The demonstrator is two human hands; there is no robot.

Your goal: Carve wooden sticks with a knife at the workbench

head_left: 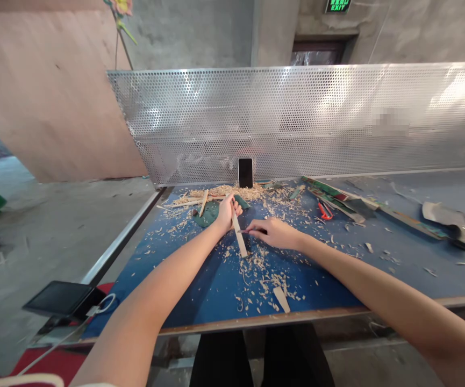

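Observation:
My left hand [227, 211] is closed around the upper part of a pale, flat wooden strip [239, 241]. The strip slants toward me, its lower end close to the blue tabletop [200, 269]. A small knife [243, 231], its thin blade laid across the strip, is pinched in my right hand [273, 232]; the fingers hide most of its handle. Curled wood shavings [258, 262] lie under and around both hands. A dark green piece of material [210, 215] is beside my left hand. Nearer the front edge rests a short, flat wood piece [281, 299].
A phone [245, 173] stands against the perforated metal panel [216, 123]. On the right are a red-handled tool [324, 211], long green-edged strips [401, 217] and a curled sheet [445, 217]. A black screen device [61, 299] with a white cable sits at the left corner.

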